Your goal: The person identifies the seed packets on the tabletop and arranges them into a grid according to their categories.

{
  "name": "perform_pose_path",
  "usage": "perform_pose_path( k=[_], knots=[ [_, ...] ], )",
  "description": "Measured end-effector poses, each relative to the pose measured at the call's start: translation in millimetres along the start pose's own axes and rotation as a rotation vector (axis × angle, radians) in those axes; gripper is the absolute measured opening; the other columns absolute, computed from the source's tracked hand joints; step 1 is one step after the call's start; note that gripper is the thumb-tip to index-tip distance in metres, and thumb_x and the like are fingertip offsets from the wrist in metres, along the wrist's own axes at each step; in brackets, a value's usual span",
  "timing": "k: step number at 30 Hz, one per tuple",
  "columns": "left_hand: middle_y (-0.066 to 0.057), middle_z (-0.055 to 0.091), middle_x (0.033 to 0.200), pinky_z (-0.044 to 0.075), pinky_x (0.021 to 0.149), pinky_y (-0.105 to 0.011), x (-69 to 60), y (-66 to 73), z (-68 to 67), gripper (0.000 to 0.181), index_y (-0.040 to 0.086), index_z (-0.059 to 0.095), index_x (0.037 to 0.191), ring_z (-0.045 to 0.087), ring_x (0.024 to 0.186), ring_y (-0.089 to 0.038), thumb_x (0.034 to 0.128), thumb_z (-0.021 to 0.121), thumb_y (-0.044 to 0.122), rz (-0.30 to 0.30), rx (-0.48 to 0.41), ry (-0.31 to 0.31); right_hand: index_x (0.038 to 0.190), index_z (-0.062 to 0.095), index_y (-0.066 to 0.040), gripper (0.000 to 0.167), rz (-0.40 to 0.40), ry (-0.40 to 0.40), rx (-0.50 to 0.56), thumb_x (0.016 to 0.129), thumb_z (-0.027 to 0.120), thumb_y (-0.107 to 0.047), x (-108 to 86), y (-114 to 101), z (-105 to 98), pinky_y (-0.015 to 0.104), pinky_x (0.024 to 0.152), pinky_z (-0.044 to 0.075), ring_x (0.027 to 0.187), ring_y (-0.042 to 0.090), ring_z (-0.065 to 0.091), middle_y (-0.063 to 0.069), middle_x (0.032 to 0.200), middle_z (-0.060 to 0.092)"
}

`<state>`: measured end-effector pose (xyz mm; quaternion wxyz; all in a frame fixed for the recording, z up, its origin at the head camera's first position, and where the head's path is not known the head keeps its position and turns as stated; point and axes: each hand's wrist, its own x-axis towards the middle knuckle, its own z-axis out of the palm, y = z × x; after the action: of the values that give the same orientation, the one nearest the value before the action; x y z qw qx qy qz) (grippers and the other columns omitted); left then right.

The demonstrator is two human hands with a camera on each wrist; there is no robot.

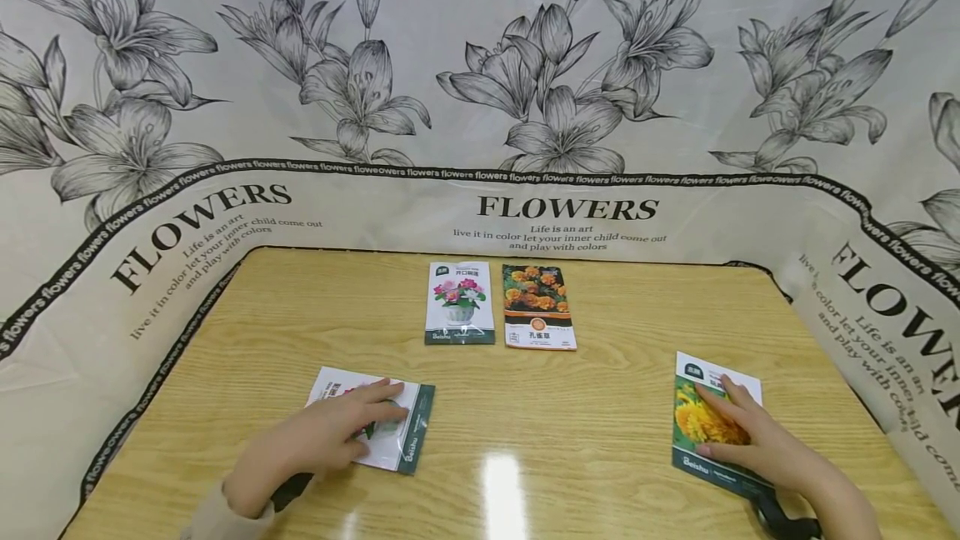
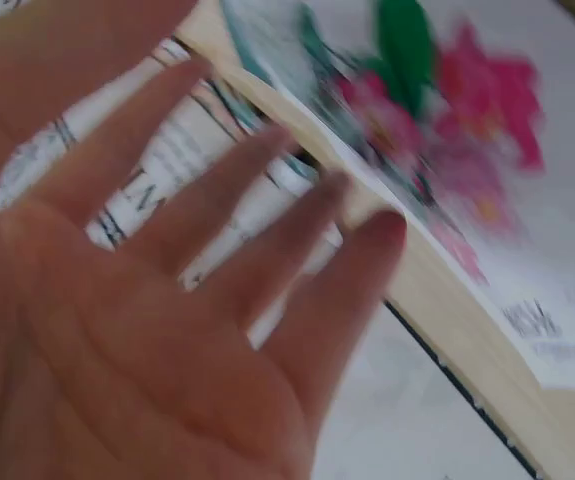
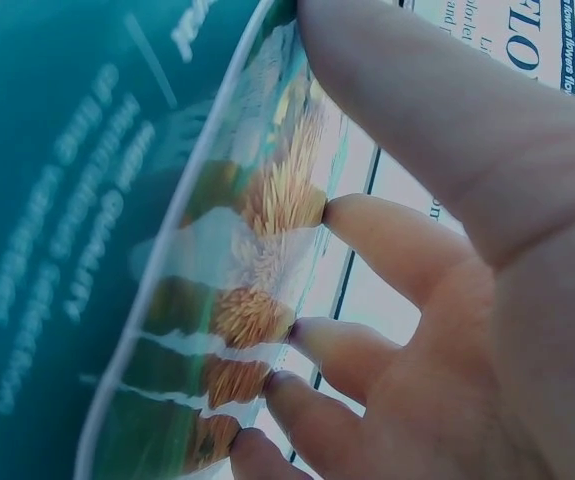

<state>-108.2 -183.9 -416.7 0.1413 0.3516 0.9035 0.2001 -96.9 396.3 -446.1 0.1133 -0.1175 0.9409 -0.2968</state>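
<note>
In the head view, my left hand (image 1: 322,433) lies over a seed packet (image 1: 396,440) with pink flowers and a dark green band, turned at an angle at the left. The left wrist view shows that hand's fingers (image 2: 312,265) spread and straight, the packet beside them. At the right, my right hand (image 1: 761,440) rests its fingertips on a seed packet (image 1: 686,415) picturing yellow flowers. Seen from the right wrist, the thumb and extended fingers (image 3: 397,240) touch this packet's glossy face, without curling round it.
Two more seed packets stand side by side farther back on the wooden table (image 1: 555,423): one with flowers in a pot (image 1: 460,307), one with orange flowers (image 1: 538,307). A flower-printed cloth (image 1: 390,207) rises behind the table and along its sides.
</note>
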Motion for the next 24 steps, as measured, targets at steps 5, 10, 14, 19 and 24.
perform_pose_path(
  k=[5, 10, 14, 19, 24],
  knots=[
    [-0.019, 0.047, 0.148, 0.043, 0.102, -0.057, -1.6, 11.7, 4.1, 0.047, 0.008, 0.061, 0.134, 0.043, 0.135, -0.041, 0.0888, 0.073, 0.008, -0.058, -0.018, 0.123, 0.154, 0.030, -0.002, 0.085, 0.001, -0.001, 0.007, 0.086, 0.077, -0.021, -0.2, 0.4, 0.3, 0.084, 0.091, 0.016, 0.130, 0.072, 0.009, 0.046, 0.150, 0.008],
    [-0.022, 0.054, 0.139, 0.046, 0.098, -0.059, 0.2, 23.6, 14.5, 0.041, 0.005, 0.064, 0.127, 0.050, 0.128, -0.043, 0.0903, 0.074, 0.020, -0.219, 0.022, 0.312, 0.155, 0.030, -0.003, 0.085, 0.002, 0.000, 0.004, 0.086, 0.077, -0.022, 0.1, 0.8, 0.4, 0.084, 0.091, 0.017, 0.130, 0.072, 0.008, 0.046, 0.151, 0.007],
    [-0.026, 0.057, 0.133, 0.046, 0.097, -0.060, 1.9, 29.6, 22.5, 0.040, 0.002, 0.065, 0.123, 0.054, 0.122, -0.046, 0.0916, 0.072, 0.025, -0.336, 0.071, 0.408, 0.154, 0.030, -0.002, 0.085, -0.003, 0.002, 0.002, 0.086, 0.077, -0.022, 0.1, 0.6, 0.5, 0.084, 0.091, 0.017, 0.130, 0.072, 0.009, 0.046, 0.150, 0.008],
    [-0.035, 0.054, 0.129, 0.048, 0.087, -0.068, 1.2, 31.5, 26.9, 0.045, -0.001, 0.063, 0.123, 0.050, 0.118, -0.058, 0.0924, 0.070, 0.032, -0.465, 0.138, 0.419, 0.153, 0.031, 0.001, 0.084, -0.012, 0.006, 0.018, 0.085, 0.077, -0.020, -0.3, -0.2, 1.1, 0.084, 0.091, 0.016, 0.130, 0.072, 0.008, 0.047, 0.150, 0.008],
    [-0.042, 0.047, 0.131, 0.045, 0.086, -0.072, 1.6, 30.5, 28.0, 0.059, -0.005, 0.059, 0.127, 0.044, 0.117, -0.064, 0.0927, 0.067, 0.042, -0.587, 0.178, 0.373, 0.153, 0.031, 0.002, 0.084, -0.009, 0.002, 0.028, 0.086, 0.076, -0.020, -0.4, -1.0, 0.6, 0.084, 0.091, 0.016, 0.131, 0.072, 0.007, 0.047, 0.150, 0.007]
  ],
)
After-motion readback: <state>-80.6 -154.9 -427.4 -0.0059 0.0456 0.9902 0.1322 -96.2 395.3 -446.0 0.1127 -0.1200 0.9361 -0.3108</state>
